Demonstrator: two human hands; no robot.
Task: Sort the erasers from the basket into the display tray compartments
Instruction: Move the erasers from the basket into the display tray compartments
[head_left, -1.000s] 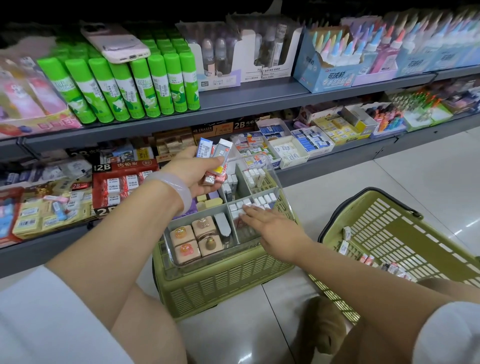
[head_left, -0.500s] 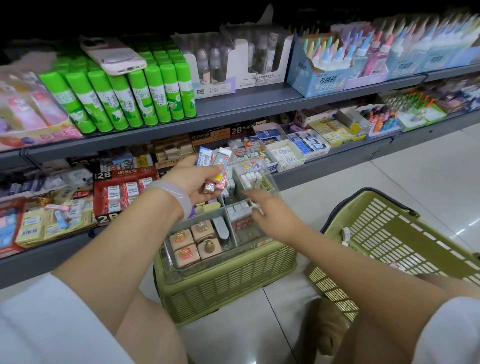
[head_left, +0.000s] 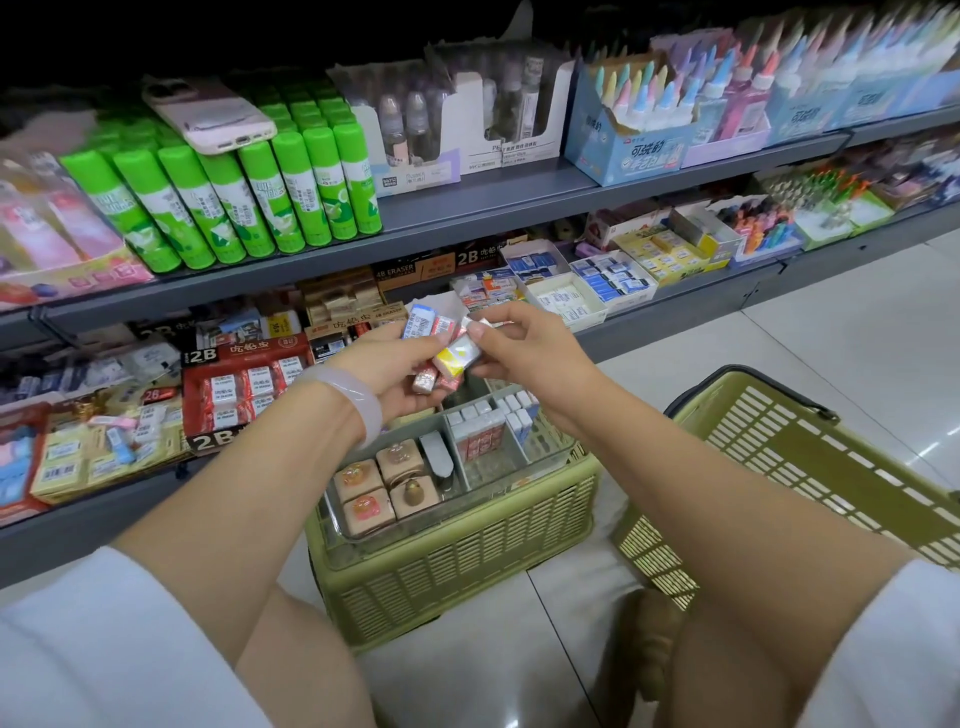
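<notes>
My left hand (head_left: 387, 371) grips a fan of several wrapped erasers (head_left: 436, 345) above the clear display tray (head_left: 498, 470). My right hand (head_left: 524, 345) pinches one small eraser (head_left: 478, 327) at the top of that bunch. The tray rests on an upturned green basket (head_left: 457, 556). Its near-left compartment holds square pink-and-tan erasers (head_left: 387, 486). A middle compartment holds white and red erasers (head_left: 478, 431). A second green basket (head_left: 810, 467) stands open to the right; its contents are hidden from here.
Grey shop shelves (head_left: 493, 192) run across the back, stocked with green glue sticks (head_left: 228, 202), boxed erasers and pens. A phone (head_left: 208, 117) lies on top of the glue sticks. Pale floor tiles spread to the right and below.
My right hand rose from the tray compartments to the bunch in my left hand and now pinches one eraser there. The left hand stayed raised.
</notes>
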